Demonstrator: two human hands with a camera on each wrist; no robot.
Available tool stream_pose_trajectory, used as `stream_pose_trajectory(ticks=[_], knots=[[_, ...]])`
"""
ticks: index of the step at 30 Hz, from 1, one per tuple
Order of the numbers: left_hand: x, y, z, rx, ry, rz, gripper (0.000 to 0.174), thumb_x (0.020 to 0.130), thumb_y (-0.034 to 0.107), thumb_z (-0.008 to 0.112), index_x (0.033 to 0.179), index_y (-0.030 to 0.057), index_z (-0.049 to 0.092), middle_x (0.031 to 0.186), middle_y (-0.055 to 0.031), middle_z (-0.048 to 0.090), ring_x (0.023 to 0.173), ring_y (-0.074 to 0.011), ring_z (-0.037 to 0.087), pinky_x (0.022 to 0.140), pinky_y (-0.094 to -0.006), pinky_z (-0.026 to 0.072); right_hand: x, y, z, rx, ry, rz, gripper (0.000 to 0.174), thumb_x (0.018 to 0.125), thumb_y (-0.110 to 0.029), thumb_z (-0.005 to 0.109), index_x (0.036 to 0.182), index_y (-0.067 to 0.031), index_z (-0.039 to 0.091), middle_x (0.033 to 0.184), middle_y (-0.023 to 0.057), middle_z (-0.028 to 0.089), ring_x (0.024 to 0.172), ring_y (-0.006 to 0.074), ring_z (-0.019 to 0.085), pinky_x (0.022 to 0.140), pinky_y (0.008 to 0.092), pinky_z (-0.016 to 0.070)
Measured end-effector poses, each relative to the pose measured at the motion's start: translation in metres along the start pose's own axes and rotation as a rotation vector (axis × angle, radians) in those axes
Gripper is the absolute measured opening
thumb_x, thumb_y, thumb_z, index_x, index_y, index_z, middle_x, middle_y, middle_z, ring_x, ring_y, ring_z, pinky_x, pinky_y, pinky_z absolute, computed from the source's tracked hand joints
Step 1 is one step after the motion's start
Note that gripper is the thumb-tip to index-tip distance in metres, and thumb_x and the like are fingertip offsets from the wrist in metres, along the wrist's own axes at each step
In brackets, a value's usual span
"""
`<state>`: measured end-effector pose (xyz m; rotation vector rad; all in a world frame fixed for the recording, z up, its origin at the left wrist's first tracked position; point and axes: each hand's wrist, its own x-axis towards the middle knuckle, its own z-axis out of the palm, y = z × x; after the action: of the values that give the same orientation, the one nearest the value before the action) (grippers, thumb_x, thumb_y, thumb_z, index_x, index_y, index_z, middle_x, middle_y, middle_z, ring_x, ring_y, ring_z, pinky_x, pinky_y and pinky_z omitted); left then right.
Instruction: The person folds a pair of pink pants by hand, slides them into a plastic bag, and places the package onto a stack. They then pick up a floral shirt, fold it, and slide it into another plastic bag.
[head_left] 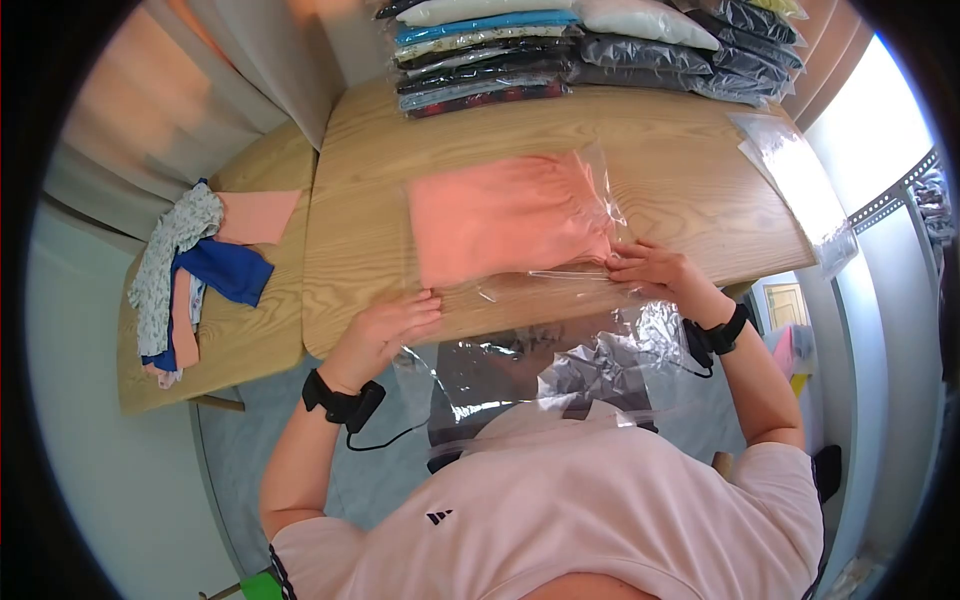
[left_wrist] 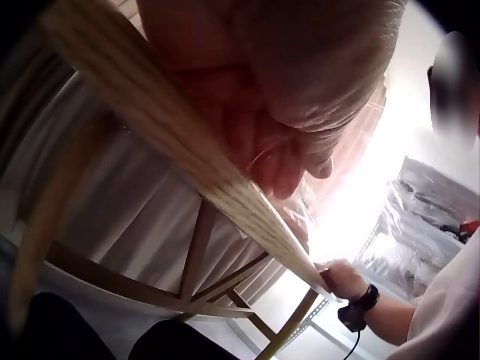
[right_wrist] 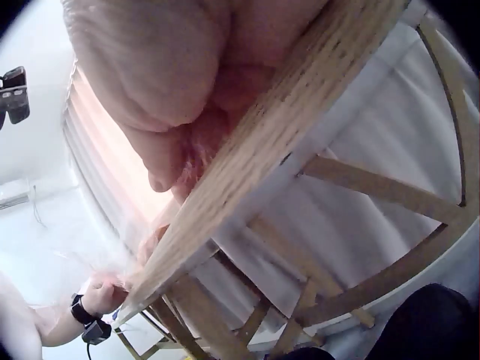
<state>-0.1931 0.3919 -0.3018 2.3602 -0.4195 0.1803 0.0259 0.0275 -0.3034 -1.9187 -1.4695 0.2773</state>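
Note:
A folded coral-pink garment [head_left: 500,215] with a gathered edge at its right lies inside a clear plastic bag [head_left: 530,385]. The bag's lower part hangs over the table's front edge toward the person's lap. My left hand [head_left: 385,325] rests with extended fingers at the bag's left side, fingertips right at the garment's lower left corner. At the lower right corner, my right hand [head_left: 665,272] lies on the plastic, its fingers stretched out toward the garment. Both wrist views show the hands [left_wrist: 262,90] [right_wrist: 172,82] over the wooden table edge, palms facing down.
Stacks of bagged clothes [head_left: 485,60] stand at the back of the wooden table [head_left: 365,150]. Flat clear bags [head_left: 800,190] overhang its right edge. On a side table [head_left: 255,325] at left lie loose garments [head_left: 165,265]. A cable [head_left: 400,437] hangs from the left wrist camera.

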Motion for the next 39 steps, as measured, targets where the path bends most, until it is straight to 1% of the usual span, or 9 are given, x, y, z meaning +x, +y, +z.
stream_pose_trajectory(ticks=[3, 7, 10, 12, 15, 27, 31, 36, 39], knots=[[-0.003, -0.002, 0.004, -0.125, 0.062, -0.104, 0.021, 0.087, 0.006, 0.057, 0.106, 0.0020, 0.065, 0.114, -0.0114, 0.064, 0.116, -0.0261, 0.055, 0.095, -0.0333, 0.0444, 0.000, -0.003, -0.001, 0.109, 0.041, 0.142, 0.023, 0.085, -0.014, 0.062, 0.105, -0.0026, 0.067, 0.114, 0.0087, 0.064, 0.119, 0.0283, 0.051, 0.104, 0.0391, 0.0340], [-0.001, -0.009, 0.007, -0.404, 0.241, -0.416, 0.027, 0.096, 0.017, 0.046, 0.092, 0.0000, 0.066, 0.085, -0.0098, 0.067, 0.075, -0.0164, 0.061, 0.068, -0.0271, 0.0466, 0.002, 0.007, 0.006, 0.224, 0.197, 0.230, 0.018, 0.087, -0.006, 0.057, 0.102, 0.0003, 0.066, 0.097, 0.0077, 0.068, 0.096, 0.0165, 0.061, 0.085, 0.0289, 0.0463], [0.012, -0.006, 0.008, -0.554, 0.369, -0.639, 0.040, 0.097, 0.029, 0.045, 0.079, -0.0011, 0.064, 0.066, -0.0059, 0.063, 0.056, -0.0107, 0.052, 0.053, -0.0237, 0.0380, 0.003, 0.027, 0.019, 0.376, 0.240, 0.396, 0.015, 0.089, -0.005, 0.054, 0.094, 0.0008, 0.067, 0.083, 0.0014, 0.066, 0.077, 0.0070, 0.057, 0.069, 0.0220, 0.0473], [0.023, -0.001, 0.012, -0.603, 0.487, -0.674, 0.047, 0.097, 0.034, 0.046, 0.071, -0.0011, 0.063, 0.059, -0.0037, 0.059, 0.050, -0.0088, 0.047, 0.048, -0.0226, 0.0327, 0.011, 0.027, 0.032, 0.499, 0.508, 0.440, 0.035, 0.093, -0.021, 0.054, 0.068, 0.0017, 0.061, 0.057, -0.0027, 0.051, 0.054, 0.0042, 0.042, 0.048, 0.0233, 0.0361], [0.034, 0.008, 0.012, -0.559, 0.539, -0.664, 0.052, 0.095, 0.040, 0.045, 0.058, 0.0040, 0.055, 0.057, -0.0067, 0.059, 0.049, -0.0082, 0.050, 0.046, -0.0214, 0.0332, 0.028, -0.004, 0.032, 0.462, 0.690, 0.517, 0.043, 0.094, -0.025, 0.053, 0.061, 0.0013, 0.057, 0.051, -0.0021, 0.049, 0.049, 0.0057, 0.043, 0.046, 0.0246, 0.0352], [0.043, -0.003, 0.002, -0.615, 0.476, -0.825, 0.052, 0.093, 0.035, 0.042, 0.053, 0.0048, 0.054, 0.049, -0.0063, 0.055, 0.044, -0.0124, 0.052, 0.040, -0.0240, 0.0341, 0.029, 0.001, 0.033, 0.238, 0.675, 0.736, 0.039, 0.090, -0.025, 0.057, 0.059, -0.0002, 0.058, 0.050, 0.0064, 0.055, 0.049, 0.0125, 0.051, 0.051, 0.0264, 0.0407], [0.040, -0.007, 0.003, -0.551, 0.391, -0.825, 0.055, 0.095, 0.037, 0.039, 0.053, 0.0057, 0.057, 0.047, -0.0075, 0.056, 0.041, -0.0128, 0.051, 0.038, -0.0233, 0.0324, 0.051, -0.002, 0.031, 0.138, 1.118, 0.286, 0.027, 0.087, -0.021, 0.061, 0.071, 0.0003, 0.064, 0.063, 0.0064, 0.062, 0.062, 0.0118, 0.056, 0.059, 0.0250, 0.0430], [0.042, -0.007, 0.003, -0.622, 0.409, -0.806, 0.057, 0.095, 0.038, 0.039, 0.052, 0.0053, 0.056, 0.048, -0.0089, 0.057, 0.040, -0.0127, 0.050, 0.038, -0.0223, 0.0324, 0.060, 0.002, -0.016, 0.484, 0.576, 0.493, 0.020, 0.085, -0.018, 0.064, 0.084, 0.0017, 0.066, 0.067, 0.0025, 0.060, 0.067, 0.0091, 0.054, 0.061, 0.0235, 0.0428], [0.041, -0.010, 0.004, -0.607, 0.411, -0.823, 0.057, 0.095, 0.039, 0.039, 0.052, 0.0055, 0.056, 0.048, -0.0092, 0.057, 0.040, -0.0126, 0.050, 0.038, -0.0214, 0.0321, 0.069, 0.015, -0.018, 0.558, 0.521, 0.608, 0.023, 0.087, -0.020, 0.062, 0.083, 0.0026, 0.066, 0.066, 0.0008, 0.058, 0.064, 0.0081, 0.051, 0.058, 0.0236, 0.0412]])
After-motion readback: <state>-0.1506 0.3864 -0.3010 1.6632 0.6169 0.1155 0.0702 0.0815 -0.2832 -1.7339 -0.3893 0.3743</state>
